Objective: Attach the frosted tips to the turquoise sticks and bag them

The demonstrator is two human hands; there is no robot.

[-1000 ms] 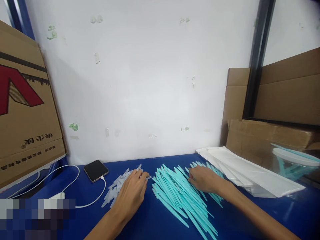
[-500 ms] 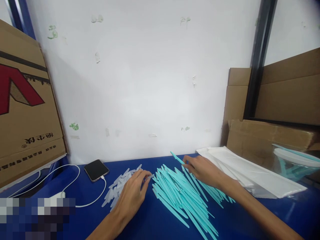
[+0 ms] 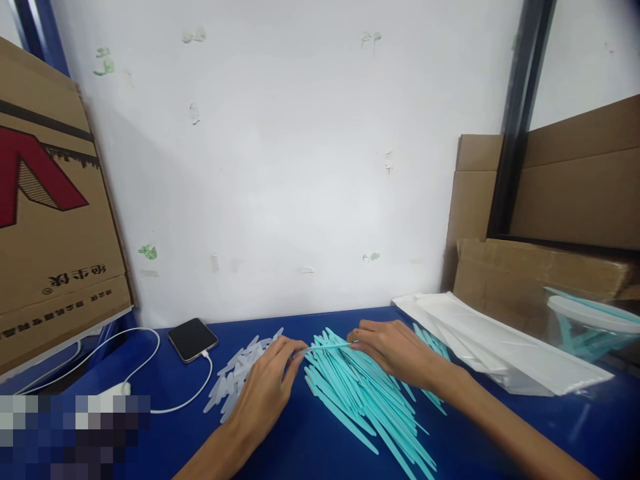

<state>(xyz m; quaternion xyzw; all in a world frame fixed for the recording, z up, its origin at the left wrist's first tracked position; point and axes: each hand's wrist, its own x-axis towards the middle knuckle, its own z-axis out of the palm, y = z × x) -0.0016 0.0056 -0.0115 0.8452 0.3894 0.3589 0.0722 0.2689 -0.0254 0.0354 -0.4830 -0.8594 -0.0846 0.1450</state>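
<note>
Between the fingertips of my left hand point(image 3: 267, 380) is a small translucent plastic cap, mostly hidden by the fingers. More translucent caps point(image 3: 240, 367) lie in a pile beneath and beside that hand. My right hand point(image 3: 393, 347) pinches a slim turquoise stick point(image 3: 327, 346), shaped like an eyebrow razor, held nearly level. Its left tip meets the cap at my left fingertips; how far it sits inside I cannot tell. Under and in front of my right hand, a heap of the same turquoise razors point(image 3: 363, 393) spreads over the blue table point(image 3: 285, 447).
A phone point(image 3: 193, 340) on a white cable lies at the left. White plastic bags point(image 3: 480, 333) lie at the right, near a clear tub point(image 3: 590, 327) holding turquoise pieces. Cardboard boxes point(image 3: 50, 253) stand at the left, with more cardboard point(image 3: 540, 270) at the right.
My right hand has come left and slightly down with the turquoise razor, which has turned from slanted to nearly level and reached the cap. My left hand has stayed almost in place.
</note>
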